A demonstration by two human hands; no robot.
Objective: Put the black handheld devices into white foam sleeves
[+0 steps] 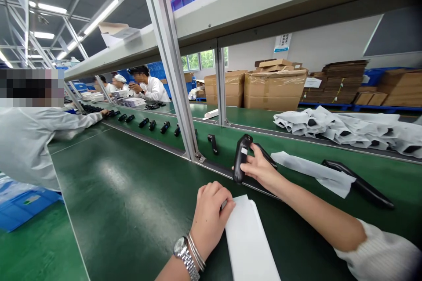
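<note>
My right hand (pixel 259 169) is closed around a black handheld device (pixel 240 158), holding it upright just above the green conveyor belt (pixel 231 145). My left hand (pixel 211 215), with a watch and bracelets on the wrist, is curled in a pinch on the top edge of a stack of white pouches (pixel 249 239) that lies on the green table (pixel 132 202). A white pouch (pixel 313 171) and another black device (pixel 359 184) lie on the belt to the right of my right hand.
Several black devices (pixel 148 124) ride the belt toward the far left. A pile of bagged devices (pixel 349 129) lies beyond the belt on the right. A metal shelf post (pixel 171 61) stands ahead. A co-worker in white (pixel 29 140) reaches in from the left; other people sit farther back. Cardboard boxes (pixel 273 88) are stacked behind.
</note>
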